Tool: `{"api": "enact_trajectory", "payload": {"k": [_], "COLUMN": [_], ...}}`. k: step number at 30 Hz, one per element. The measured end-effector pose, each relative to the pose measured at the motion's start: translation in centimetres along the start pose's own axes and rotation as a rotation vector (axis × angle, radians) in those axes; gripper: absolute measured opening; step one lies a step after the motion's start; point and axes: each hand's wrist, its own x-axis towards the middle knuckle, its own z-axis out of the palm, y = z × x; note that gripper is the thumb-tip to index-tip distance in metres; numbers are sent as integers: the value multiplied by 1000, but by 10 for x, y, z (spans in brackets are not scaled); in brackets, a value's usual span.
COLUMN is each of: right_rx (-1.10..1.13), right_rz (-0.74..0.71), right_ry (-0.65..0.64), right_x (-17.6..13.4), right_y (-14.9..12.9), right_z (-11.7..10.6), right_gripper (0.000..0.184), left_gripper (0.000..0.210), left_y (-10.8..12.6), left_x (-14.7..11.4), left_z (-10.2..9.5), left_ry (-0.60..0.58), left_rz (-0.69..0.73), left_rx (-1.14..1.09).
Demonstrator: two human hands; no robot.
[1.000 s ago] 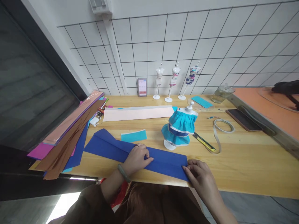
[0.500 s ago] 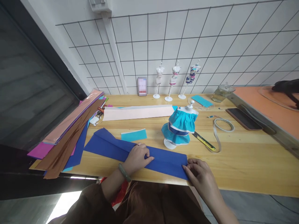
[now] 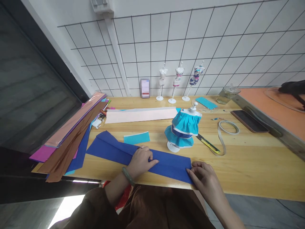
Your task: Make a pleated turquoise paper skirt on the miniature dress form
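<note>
A long dark blue sheet of crepe paper [image 3: 168, 163], folded over along part of its length, lies across the front of the table. My left hand [image 3: 142, 162], a bangle on its wrist, rests on the middle of it with curled fingers gripping the paper. At the sheet's right end, my right hand [image 3: 202, 175] pinches the edge between thumb and fingers. Just behind the sheet stands a small dress form [image 3: 183, 127] in a ruffled turquoise dress with a dark blue waistband. A short turquoise strip [image 3: 136, 138] lies behind my left hand.
Coloured paper sheets [image 3: 71, 127] pile up at the left. A pale pink strip [image 3: 140, 115] lies farther back. Right of the dress form are a yellow utility knife [image 3: 208, 144], a rolled tape [image 3: 228, 127] and a phone [image 3: 249, 121]. Three small mannequins [image 3: 178, 79] line the wall.
Almost nothing differs. Both hands keep their places on the blue crepe paper, and the view has shifted very slightly.
</note>
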Motion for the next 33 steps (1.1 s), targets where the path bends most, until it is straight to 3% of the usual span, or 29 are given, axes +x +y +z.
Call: {"api": "enact_trajectory", "payload": {"k": [23,27,30,33], "right_rx": [-64,-82,-93,-117], "right_rz": [-60,-101,-207,-480], "right_ry": [20,67,134,144], "right_x": [3,-2,-11,-19], "right_y": [3,-2,-17,-42], "right_z": [-1,-4,-7,-2], "right_gripper": [30,22,15,21], "left_gripper": [48,50,49,49], "left_y": [17,20,21,23], "left_x": [2,2,2,2], "left_z": [5,6,5,3], "left_ry": [13,12,10,20], "left_rz": [-83,-99,-105,-105], "left_rx": [141,175,194,214]}}
